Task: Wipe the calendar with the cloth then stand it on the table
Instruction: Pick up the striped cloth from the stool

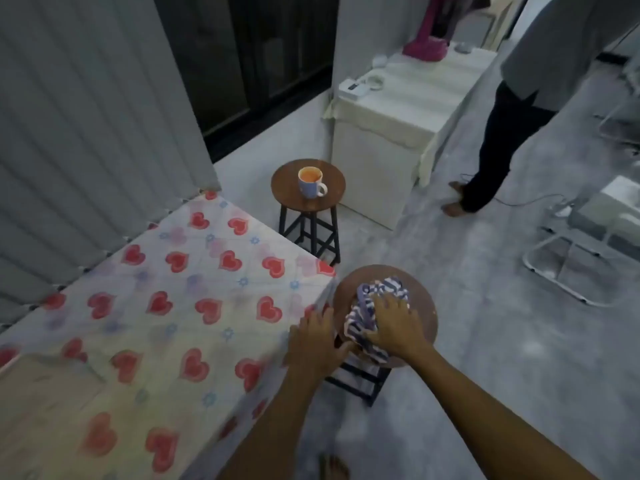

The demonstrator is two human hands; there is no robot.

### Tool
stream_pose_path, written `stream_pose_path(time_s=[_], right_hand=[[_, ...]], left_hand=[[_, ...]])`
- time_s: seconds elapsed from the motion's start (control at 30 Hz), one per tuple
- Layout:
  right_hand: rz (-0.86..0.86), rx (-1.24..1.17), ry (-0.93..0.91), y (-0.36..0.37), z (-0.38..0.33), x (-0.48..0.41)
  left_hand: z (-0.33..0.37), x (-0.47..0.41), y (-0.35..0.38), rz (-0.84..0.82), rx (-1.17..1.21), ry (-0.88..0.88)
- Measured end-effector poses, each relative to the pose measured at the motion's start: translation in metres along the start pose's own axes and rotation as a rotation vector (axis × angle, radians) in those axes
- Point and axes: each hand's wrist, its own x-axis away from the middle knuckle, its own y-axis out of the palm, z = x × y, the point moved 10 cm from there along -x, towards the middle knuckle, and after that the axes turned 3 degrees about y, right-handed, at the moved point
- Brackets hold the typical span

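A blue-and-white striped cloth lies bunched on the near round wooden table. My right hand presses down on the cloth with its fingers spread over it. My left hand sits at the table's left rim, thumb pointing towards the cloth and fingers curled. Between that thumb and the cloth shows a thin dark red edge, which looks like the calendar. The cloth and both hands hide the rest of it.
A bed with a heart-print sheet lies directly to the left of the table. A second round stool farther off carries a mug. Beyond it stand a white cabinet and a person. A metal rack stands at right.
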Motion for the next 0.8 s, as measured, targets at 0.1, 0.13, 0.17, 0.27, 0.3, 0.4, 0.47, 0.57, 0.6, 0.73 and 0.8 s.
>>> stream_pose_path(time_s=[0.1, 0.13, 0.17, 0.27, 0.3, 0.4, 0.47, 0.57, 0.6, 0.73, 0.8], right_hand=[[-0.117, -0.033, 0.098, 0.024, 0.030, -0.028], [-0.159, -0.034, 0.111, 0.032, 0.036, -0.035], [-0.188, -0.034, 0.111, 0.040, 0.037, -0.043], [-0.176, -0.053, 0.090, 0.056, 0.032, -0.056], [-0.161, -0.066, 0.092, 0.059, 0.031, -0.059], [-0.163, -0.104, 0.120, 0.074, 0.030, -0.065], [-0.163, -0.109, 0.138, 0.081, 0.028, -0.066], [-0.097, -0.182, 0.175, 0.079, 0.029, -0.067], [-0.069, -0.203, 0.182, 0.076, 0.031, -0.067], [0.029, -0.220, 0.100, 0.065, 0.030, -0.064], [0.078, -0.279, 0.078, 0.054, 0.027, -0.057]], left_hand=[[0.008, -0.027, 0.023, -0.061, 0.043, -0.039], [0.008, -0.034, 0.027, -0.063, 0.044, -0.042], [0.010, -0.040, 0.033, -0.072, 0.037, -0.044], [0.012, -0.055, 0.045, -0.075, 0.030, -0.043], [0.011, -0.059, 0.048, -0.076, 0.029, -0.047], [0.009, -0.069, 0.061, -0.103, 0.057, -0.061], [0.008, -0.070, 0.071, -0.123, 0.071, -0.075], [0.010, -0.069, 0.081, -0.131, 0.076, -0.080], [0.011, -0.068, 0.085, -0.135, 0.081, -0.077], [0.020, -0.058, 0.090, -0.107, 0.105, -0.050], [0.023, -0.052, 0.081, -0.076, 0.112, -0.038]])
